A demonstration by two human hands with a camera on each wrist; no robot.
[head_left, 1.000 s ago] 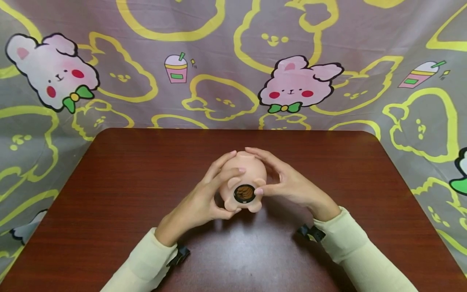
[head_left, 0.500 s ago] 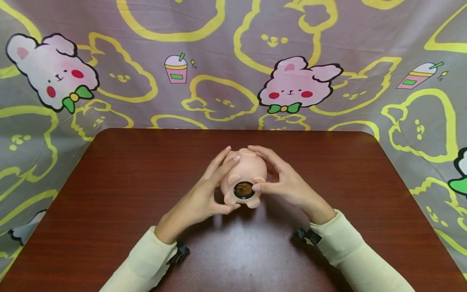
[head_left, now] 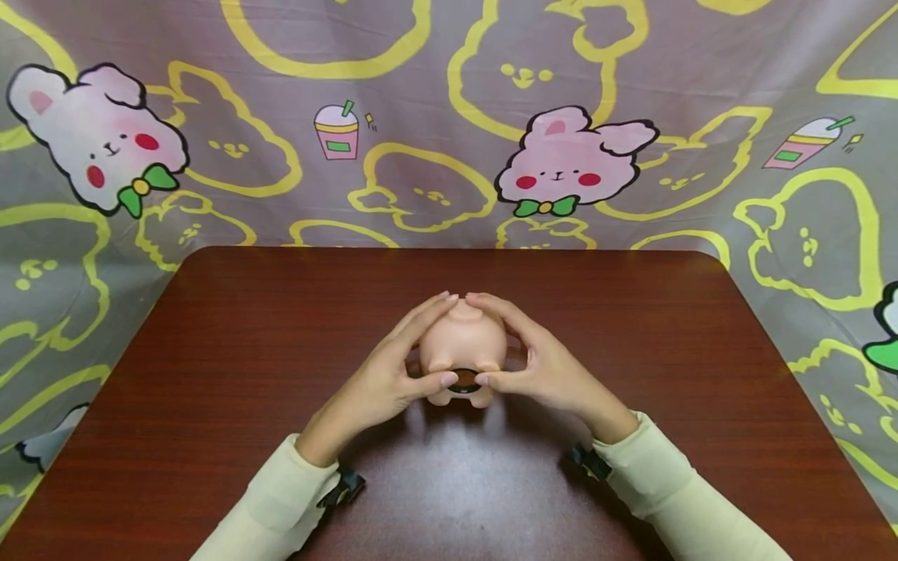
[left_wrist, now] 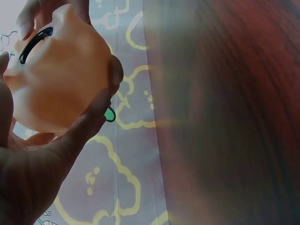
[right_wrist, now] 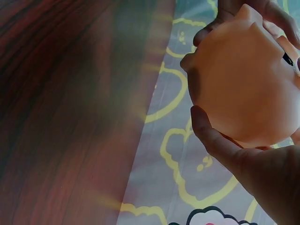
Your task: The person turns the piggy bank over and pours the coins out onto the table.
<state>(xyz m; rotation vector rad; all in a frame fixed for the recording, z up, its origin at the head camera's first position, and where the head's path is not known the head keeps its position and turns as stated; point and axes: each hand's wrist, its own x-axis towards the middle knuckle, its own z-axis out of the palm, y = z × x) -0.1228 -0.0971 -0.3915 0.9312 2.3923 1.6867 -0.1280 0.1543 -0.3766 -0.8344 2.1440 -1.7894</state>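
A peach-coloured piggy bank [head_left: 463, 340] is held over the table between both hands, its stubby feet [head_left: 480, 400] towards me. Between the feet is a round black-rimmed opening [head_left: 464, 389], seen at a slant, with something brown inside. My left hand [head_left: 370, 396] grips the left side, thumb at the opening's edge, fingers reaching up to the far end. On the other side my right hand [head_left: 561, 369] holds it in the same way. In the left wrist view the black rim [left_wrist: 33, 46] shows near the top; the smooth round body [right_wrist: 239, 89] fills much of the right wrist view.
A dark reddish-brown wooden table [head_left: 231, 374] lies under the hands, its far edge against a grey curtain [head_left: 421, 93] printed with yellow outlines and rabbits. Black straps [head_left: 341, 488] circle both wrists at the pale sleeves [head_left: 281, 499].
The piggy bank has tilted so its opening shows narrower and lower. My left thumb has moved up from a lower foot to the opening's edge, and my left fingers have slid towards the far end.
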